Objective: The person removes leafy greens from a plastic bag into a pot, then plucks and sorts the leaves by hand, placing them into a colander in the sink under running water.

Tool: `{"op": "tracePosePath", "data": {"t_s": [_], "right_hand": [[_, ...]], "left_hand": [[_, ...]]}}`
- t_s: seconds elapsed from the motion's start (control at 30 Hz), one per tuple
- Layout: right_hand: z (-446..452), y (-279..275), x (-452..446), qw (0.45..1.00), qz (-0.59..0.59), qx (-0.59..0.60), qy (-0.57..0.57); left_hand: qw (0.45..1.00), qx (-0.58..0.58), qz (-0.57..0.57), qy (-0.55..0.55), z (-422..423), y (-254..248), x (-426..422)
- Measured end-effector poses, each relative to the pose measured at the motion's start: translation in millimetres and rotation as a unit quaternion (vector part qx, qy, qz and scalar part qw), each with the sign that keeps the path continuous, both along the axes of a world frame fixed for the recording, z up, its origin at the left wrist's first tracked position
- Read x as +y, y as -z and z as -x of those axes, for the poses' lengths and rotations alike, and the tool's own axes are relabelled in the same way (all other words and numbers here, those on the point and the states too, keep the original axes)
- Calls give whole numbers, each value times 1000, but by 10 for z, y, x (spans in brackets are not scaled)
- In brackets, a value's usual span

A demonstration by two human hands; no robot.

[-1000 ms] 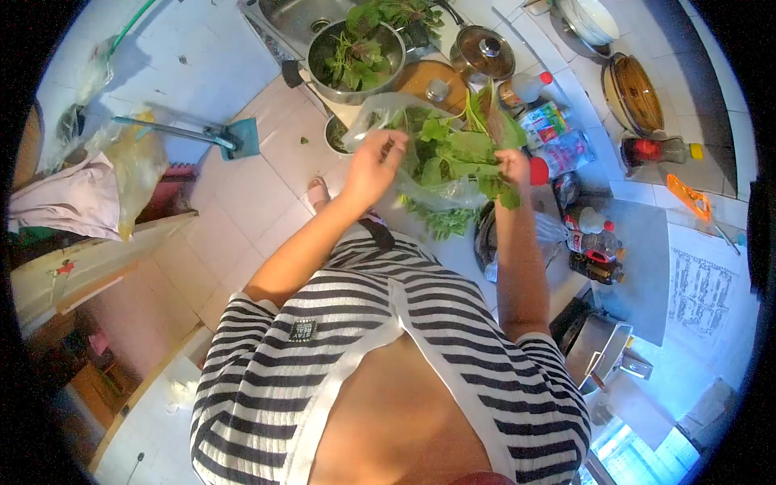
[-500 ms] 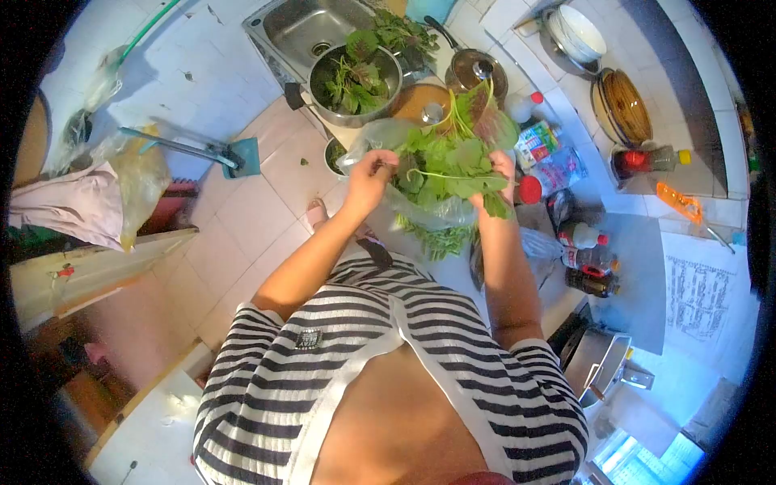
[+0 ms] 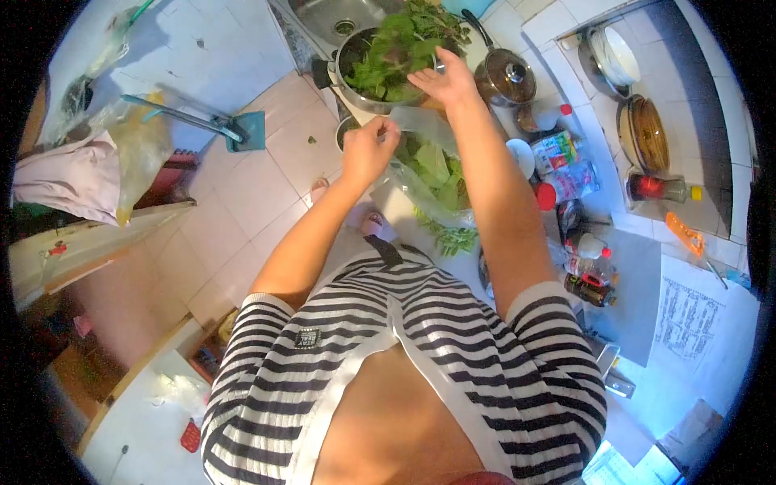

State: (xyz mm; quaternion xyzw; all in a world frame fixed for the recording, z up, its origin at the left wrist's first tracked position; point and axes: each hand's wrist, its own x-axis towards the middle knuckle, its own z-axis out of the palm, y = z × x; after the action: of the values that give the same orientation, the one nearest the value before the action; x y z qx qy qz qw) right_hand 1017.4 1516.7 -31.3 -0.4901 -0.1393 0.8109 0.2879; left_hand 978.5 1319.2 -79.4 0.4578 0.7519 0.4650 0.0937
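Observation:
My left hand [image 3: 370,152] is closed, pinching the edge of a clear plastic bag [image 3: 419,121] that holds leafy greens [image 3: 436,168]. My right hand [image 3: 449,82] reaches forward at the right rim of a steel pot [image 3: 373,104]. Its fingers are spread, with the palm partly turned up, and nothing is gripped in it. Green and purplish leaves [image 3: 392,61] are heaped in the pot, close to those fingertips. More leafy stems [image 3: 453,240] lie just below the bag, near my body.
Behind the pot is a steel sink [image 3: 323,18], with more greens [image 3: 436,20] beside it. A lidded pan [image 3: 505,77] stands to the right. Bottles [image 3: 590,271] and packets [image 3: 556,153] line the right side. A blue dustpan [image 3: 246,131] rests on the floor at left.
My right hand has moved forward from the bag to the pot and opened, and the bunch it held is now on the pot's heap. My left hand stays at the bag.

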Motion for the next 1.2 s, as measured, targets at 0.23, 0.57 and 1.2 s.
{"op": "tracePosePath", "data": {"t_s": [0.23,0.57,1.2], "right_hand": [[-1038,-433,-852,815,-347,-100,-454],[-1140,1154,-1101,268,-610,-558,-495],[-2297,104,-913,764,-422,-399,-283]], "left_hand": [[841,-528,-10,118,152,-294,142],[831,-516,-57,201,132,-408,269],[851,-474,-36,222,31,-368,203]]}}
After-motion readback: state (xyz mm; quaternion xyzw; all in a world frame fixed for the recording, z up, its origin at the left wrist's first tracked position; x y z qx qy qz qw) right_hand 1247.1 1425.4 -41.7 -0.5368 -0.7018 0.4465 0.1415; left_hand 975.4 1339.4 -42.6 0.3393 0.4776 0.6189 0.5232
